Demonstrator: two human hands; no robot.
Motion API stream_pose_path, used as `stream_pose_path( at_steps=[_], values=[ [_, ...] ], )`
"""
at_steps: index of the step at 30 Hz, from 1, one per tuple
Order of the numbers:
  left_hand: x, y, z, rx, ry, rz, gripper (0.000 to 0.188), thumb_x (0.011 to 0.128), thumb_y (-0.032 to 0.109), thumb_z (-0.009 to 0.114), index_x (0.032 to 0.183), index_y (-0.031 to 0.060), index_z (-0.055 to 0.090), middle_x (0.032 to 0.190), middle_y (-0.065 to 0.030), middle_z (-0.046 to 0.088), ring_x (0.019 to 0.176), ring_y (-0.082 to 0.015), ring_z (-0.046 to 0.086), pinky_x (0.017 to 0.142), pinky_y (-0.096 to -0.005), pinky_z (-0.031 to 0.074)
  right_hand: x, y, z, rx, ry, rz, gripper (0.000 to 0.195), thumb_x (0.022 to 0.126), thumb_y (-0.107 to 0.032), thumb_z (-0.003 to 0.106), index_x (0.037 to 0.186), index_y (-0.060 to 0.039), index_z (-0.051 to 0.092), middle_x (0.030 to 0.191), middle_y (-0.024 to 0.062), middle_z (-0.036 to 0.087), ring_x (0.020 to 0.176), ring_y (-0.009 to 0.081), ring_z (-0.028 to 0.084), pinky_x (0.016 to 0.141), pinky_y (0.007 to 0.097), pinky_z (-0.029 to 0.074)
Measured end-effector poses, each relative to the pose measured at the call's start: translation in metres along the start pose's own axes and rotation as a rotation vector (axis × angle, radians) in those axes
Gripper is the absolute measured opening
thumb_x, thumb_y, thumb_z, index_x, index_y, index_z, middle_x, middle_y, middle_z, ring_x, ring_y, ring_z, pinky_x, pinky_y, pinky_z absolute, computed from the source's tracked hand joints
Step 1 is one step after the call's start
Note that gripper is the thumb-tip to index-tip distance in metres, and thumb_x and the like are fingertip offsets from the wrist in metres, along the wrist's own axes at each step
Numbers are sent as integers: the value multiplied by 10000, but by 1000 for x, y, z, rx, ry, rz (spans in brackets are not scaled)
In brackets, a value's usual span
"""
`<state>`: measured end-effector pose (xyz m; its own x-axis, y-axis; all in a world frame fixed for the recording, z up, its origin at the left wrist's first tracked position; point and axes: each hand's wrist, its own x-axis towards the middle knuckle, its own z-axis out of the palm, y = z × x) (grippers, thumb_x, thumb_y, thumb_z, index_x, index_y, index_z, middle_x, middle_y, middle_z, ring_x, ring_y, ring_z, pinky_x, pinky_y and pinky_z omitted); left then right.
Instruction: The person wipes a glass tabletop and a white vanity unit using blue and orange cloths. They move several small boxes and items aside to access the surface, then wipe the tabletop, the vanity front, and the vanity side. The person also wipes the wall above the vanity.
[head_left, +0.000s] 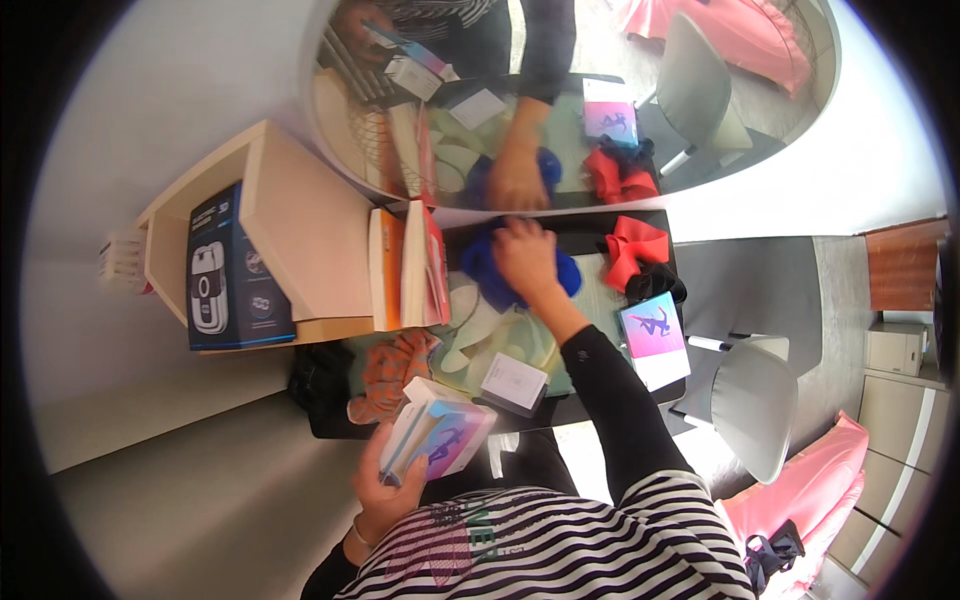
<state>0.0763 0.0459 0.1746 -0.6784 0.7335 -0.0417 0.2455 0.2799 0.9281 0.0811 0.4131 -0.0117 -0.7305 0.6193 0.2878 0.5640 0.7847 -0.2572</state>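
In my left hand is a white, pink and blue cardboard box with a runner printed on it. The flap at its left end stands open, and I hold it tilted above the table's near edge. My right hand reaches across to the far side of the table and rests on a crumpled blue cloth. Its fingers are bent over the cloth, but whether they grip it is unclear. Between my hands, a white printed card lies on the patterned table mat.
An orange checked cloth lies left of the card. Books stand against a wooden shelf holding a shaver box. At right are a similar printed box, a red ribbon bow and a chair. A round mirror stands behind.
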Motion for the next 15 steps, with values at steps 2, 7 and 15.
stream_pose_path(
  at_steps=[2, 7, 15],
  values=[
    [0, -3, 0, -85, 53, -15, 615, 849, -10, 728, 1387, -64, 435, 1290, -249, 605, 1148, -283, 631, 969, -382, 503, -10, 40, 1, -91, 86, 75, 165, 849, -261, 632, 912, -125, 701, 1152, 75, 643, 1023, 289, 594, 781, 504, 455],
    [1, -19, -16, 6, 8, 83, 603, 840, -28, 723, 1374, -58, 446, 1304, -273, 585, 1172, -325, 618, 988, -395, 492, -25, 48, -20, -153, 185, 582, 619, 922, -548, 563, 1280, -44, 603, 1439, 235, 470, 1263, 412, 487, 940, 618, 411],
    [-9, -36, -30, 4, 47, 36, 614, 843, 1, 736, 1379, -65, 444, 1310, -254, 588, 1164, -306, 622, 997, -389, 488, -11, -56, 18, -265, -14, 414, 625, 815, -524, 647, 1243, -68, 643, 1510, 243, 384, 1307, 460, 418, 976, 703, 347]
  ],
)
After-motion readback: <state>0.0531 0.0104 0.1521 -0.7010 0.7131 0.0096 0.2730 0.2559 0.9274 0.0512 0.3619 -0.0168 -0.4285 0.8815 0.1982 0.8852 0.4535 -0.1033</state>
